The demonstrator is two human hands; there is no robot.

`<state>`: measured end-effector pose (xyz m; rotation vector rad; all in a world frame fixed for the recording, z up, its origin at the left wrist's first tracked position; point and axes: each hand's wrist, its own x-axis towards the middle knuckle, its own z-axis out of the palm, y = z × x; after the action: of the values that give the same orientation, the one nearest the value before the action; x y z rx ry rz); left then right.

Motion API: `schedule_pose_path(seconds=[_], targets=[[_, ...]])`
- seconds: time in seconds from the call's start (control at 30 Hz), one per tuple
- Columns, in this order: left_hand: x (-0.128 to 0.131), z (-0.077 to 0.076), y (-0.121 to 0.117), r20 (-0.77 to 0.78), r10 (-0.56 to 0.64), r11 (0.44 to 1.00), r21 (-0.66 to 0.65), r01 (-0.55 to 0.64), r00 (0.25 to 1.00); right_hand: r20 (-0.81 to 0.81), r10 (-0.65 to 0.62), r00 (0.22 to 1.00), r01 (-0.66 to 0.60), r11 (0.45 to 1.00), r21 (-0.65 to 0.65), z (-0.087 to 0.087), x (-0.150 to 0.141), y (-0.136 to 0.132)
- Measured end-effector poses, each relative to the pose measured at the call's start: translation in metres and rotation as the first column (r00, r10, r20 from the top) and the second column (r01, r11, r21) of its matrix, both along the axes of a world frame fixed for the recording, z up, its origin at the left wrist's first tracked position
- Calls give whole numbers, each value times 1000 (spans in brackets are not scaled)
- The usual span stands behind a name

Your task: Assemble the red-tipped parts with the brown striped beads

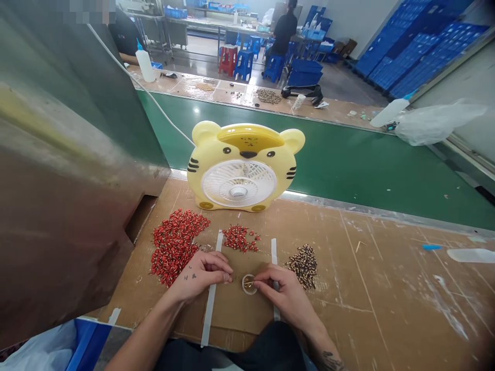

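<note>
My left hand (207,272) hovers over the cardboard work surface, thumb and fingertips closed together. Whatever they pinch, if anything, is too small to make out. My right hand (284,291) is closed in a pinch at a small round white-rimmed dish (243,285). Thin gold-coloured bits show inside that dish, and I cannot tell what the right fingertips hold. A large pile of small red pieces (174,242) lies beside my left hand, and a smaller cluster of red pieces (240,238) is ahead of both hands. Dark-and-gold small pieces (303,265) are heaped beyond my right hand.
A yellow animal-faced fan (242,167) stands ahead, its white cord running left. Strips of tape (211,309) mark the cardboard. Behind is a green belt (348,170), then a ledge with bottles (145,64). A metal cabinet (69,154) rises at left. A person (285,31) sits far back.
</note>
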<state>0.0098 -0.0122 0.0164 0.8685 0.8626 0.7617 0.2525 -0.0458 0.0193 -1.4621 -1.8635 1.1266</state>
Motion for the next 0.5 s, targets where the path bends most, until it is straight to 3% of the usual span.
schedule_pose_path(seconds=[0.13, 0.23, 0.33, 0.5], targets=[[3, -6, -9, 135, 5, 996, -88, 7, 991, 21, 144, 989, -145, 966, 212, -5, -1, -5], [6, -7, -14, 202, -31, 991, -118, 56, 979, 91, 155, 984, -177, 923, 343, -8, -3, -5], [9, -10, -16, 260, -53, 983, -156, 97, 964, 116, 152, 982, -184, 912, 367, -9, -3, -4], [10, -19, -19, 306, 4, 980, -191, 58, 952, 131, 190, 973, -225, 906, 357, -11, -2, -4]])
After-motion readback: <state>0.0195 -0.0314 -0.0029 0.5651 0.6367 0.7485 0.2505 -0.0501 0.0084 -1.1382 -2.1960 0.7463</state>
